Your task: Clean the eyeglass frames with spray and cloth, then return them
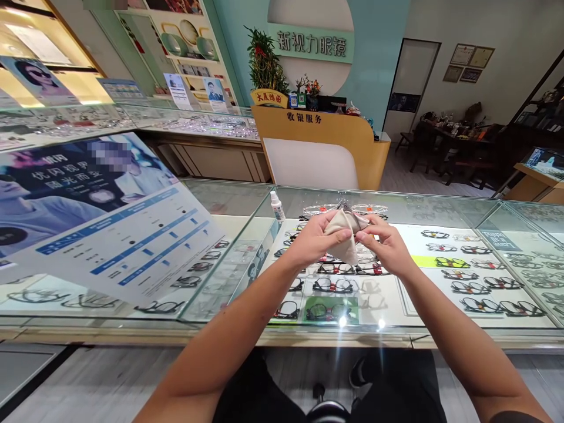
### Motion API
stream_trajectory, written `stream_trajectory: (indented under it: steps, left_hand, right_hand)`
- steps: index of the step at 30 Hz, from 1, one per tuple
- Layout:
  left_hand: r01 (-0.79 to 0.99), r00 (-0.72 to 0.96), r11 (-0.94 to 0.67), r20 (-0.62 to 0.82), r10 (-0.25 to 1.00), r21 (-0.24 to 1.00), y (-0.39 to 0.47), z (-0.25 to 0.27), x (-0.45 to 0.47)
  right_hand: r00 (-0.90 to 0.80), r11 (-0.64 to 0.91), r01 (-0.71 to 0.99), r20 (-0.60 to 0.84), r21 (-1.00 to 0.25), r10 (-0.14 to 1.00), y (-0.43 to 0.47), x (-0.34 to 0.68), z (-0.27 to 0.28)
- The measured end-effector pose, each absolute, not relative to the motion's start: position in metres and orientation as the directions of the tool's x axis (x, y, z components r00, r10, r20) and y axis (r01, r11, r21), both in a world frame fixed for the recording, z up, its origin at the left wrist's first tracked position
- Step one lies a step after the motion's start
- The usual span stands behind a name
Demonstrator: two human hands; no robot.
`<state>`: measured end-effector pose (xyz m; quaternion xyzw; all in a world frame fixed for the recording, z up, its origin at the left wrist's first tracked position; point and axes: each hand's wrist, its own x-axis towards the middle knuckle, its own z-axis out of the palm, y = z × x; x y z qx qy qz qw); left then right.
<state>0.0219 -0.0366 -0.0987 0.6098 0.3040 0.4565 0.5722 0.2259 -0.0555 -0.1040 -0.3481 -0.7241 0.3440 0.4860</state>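
Above the glass counter, my left hand (314, 239) is closed on a pale beige cloth (340, 226), its thumb pressed along the front fold. My right hand (384, 239) pinches at the cloth's right side, thumb and fingers together. A small dark grey part (345, 205) shows at the cloth's top, and a light edge sticks out on the right. The cloth wraps most of this item, so I cannot tell its kind. A white spray bottle (277, 205) stands upright on the glass, left of and beyond my left hand.
Beneath the glass counter top (423, 205) lie rows of eyeglasses (333, 285). A large printed leaflet (145, 235) stands tilted on the left. Across the room is a wooden cashier desk (374, 158) with plants on it. My legs are under the counter's front edge (379, 339).
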Motion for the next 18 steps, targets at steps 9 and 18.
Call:
stream_trajectory:
  steps: [9,18]
  left_hand:
    - [-0.127,0.191,-0.314,0.334,0.923,0.941,-0.043,-0.102,0.029]
    - [-0.093,0.458,-0.233,0.25,0.853,0.968,-0.036,-0.09,0.012]
  right_hand:
    - [-0.407,0.523,0.035,0.466,-0.852,0.786,-0.062,0.217,-0.108]
    - [-0.32,0.341,-0.046,0.337,-0.939,0.885,-0.056,0.222,-0.107]
